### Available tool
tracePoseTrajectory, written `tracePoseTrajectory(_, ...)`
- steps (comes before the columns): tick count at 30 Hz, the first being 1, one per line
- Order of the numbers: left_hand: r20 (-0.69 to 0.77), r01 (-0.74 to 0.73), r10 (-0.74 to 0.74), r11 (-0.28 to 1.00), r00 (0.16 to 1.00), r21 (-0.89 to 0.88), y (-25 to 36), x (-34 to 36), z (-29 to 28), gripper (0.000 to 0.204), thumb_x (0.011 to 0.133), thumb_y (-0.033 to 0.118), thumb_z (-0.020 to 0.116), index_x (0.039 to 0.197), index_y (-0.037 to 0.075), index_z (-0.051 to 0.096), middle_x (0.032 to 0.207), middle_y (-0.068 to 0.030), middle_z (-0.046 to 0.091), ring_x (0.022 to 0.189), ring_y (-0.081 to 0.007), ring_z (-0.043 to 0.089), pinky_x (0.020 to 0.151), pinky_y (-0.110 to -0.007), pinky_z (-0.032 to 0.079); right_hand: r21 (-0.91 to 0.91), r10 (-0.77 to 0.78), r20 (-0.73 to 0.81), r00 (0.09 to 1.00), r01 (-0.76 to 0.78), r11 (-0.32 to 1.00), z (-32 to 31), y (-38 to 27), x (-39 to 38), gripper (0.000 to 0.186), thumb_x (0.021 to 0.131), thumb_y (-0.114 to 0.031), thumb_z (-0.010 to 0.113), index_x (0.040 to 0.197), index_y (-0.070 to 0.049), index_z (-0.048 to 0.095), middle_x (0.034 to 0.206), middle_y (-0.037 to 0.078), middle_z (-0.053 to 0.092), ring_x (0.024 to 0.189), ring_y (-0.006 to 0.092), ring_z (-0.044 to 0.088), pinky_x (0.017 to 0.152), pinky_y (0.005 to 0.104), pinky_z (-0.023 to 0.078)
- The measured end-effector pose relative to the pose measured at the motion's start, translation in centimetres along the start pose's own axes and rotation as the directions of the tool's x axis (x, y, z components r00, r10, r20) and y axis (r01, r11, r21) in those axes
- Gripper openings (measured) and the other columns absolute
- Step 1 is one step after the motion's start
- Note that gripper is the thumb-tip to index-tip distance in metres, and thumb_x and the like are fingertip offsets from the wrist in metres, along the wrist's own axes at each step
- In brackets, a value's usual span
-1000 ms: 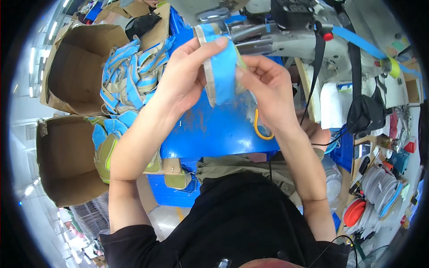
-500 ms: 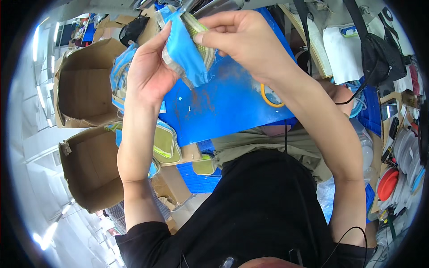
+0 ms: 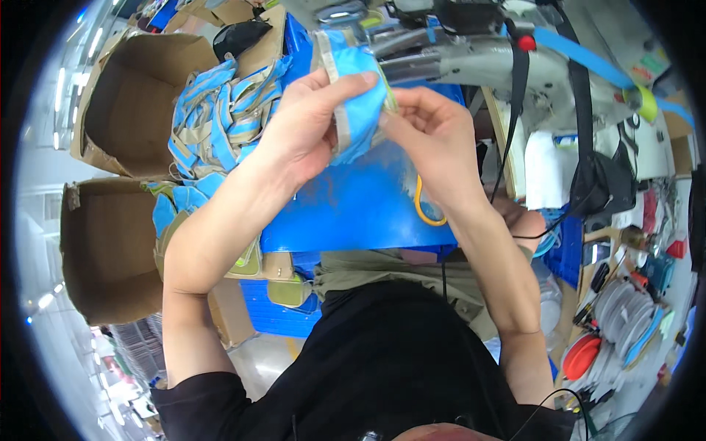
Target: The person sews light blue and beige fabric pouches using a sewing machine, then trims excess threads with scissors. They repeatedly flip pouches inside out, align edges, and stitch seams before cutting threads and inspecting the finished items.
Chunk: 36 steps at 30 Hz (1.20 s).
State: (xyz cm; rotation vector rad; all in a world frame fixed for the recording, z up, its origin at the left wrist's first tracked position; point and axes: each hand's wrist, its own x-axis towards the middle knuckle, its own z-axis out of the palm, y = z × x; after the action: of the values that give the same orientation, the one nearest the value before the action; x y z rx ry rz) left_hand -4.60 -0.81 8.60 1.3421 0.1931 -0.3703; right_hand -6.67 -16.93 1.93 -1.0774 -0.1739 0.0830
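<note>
A blue tabletop has a heap of blue-beige strips at its left side. Above the tabletop, the left hand and the right hand pinch a blue-and-beige cloth band between their fingers. A yellow loop lies near the right hand.

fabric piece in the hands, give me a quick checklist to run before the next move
- Left hand grips the fabric piece: ok, thumb across its face.
- Right hand grips it: ok, at the right edge.
- Piece held flat: not ok, it curves.
- Piece clear of the gray machine: cannot tell, they overlap in view.
- Yellow loop apart from the piece: ok, it is over by the right wrist.
</note>
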Motion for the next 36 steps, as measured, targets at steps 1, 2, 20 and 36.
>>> tracePoseTrajectory(1, 0.007, 0.008, -0.008, 1.0, 1.0, 0.009, 0.1, 0.0, 0.0, 0.018, 0.092, 0.02, 0.074, 0.102, 0.005, 0.068, 0.092, -0.0038, 0.073, 0.08, -0.0113, 0.07, 0.074, -0.029, 0.056, 0.006, 0.023, -0.005, 1.0, -0.023, 1.0, 0.1, -0.3, -0.1, 0.021, 0.088, 0.001, 0.07, 0.109, 0.006, 0.069, 0.086, 0.006, 0.072, 0.074, 0.0076, 0.066, 0.063, 0.0214, 0.051)
tracePoseTrajectory(2, 0.013, 0.017, -0.017, 1.0, 1.0, 0.019, 0.2, 0.1, -0.1, 0.017, 0.092, 0.019, 0.074, 0.101, 0.005, 0.068, 0.092, -0.0037, 0.073, 0.079, -0.0111, 0.069, 0.073, -0.029, 0.056, 0.018, 0.043, 0.004, 0.999, -0.044, 0.999, 0.2, -0.7, -0.1, 0.019, 0.09, 0.001, 0.069, 0.109, 0.005, 0.07, 0.087, 0.006, 0.073, 0.073, 0.0077, 0.066, 0.064, 0.0215, 0.051)
tracePoseTrajectory(20, 0.013, -0.413, 0.44, 0.831, 0.898, 0.372, -1.5, 0.1, -2.6, 0.028, 0.097, 0.021, 0.071, 0.114, 0.0, 0.07, 0.102, -0.0037, 0.073, 0.091, -0.0087, 0.066, 0.083, -0.025, 0.051, -0.387, -0.321, 0.042, 0.946, 0.312, 0.868, -0.7, 0.0, 2.0, 0.023, 0.081, -0.011, 0.079, 0.101, 0.0, 0.074, 0.088, 0.008, 0.075, 0.08, 0.0151, 0.07, 0.076, 0.0287, 0.055)
tracePoseTrajectory(36, 0.051, 0.005, 0.003, 0.987, 0.999, -0.163, 0.2, -1.3, -1.0, 0.026, 0.099, 0.021, 0.067, 0.119, 0.004, 0.064, 0.109, -0.0049, 0.072, 0.098, -0.0146, 0.07, 0.091, -0.032, 0.056, -0.57, -0.499, 0.077, 0.863, 0.448, 0.688, -0.9, 1.2, 2.2, 0.021, 0.083, -0.01, 0.075, 0.104, -0.007, 0.073, 0.092, 0.003, 0.075, 0.083, 0.0113, 0.071, 0.066, 0.0252, 0.052)
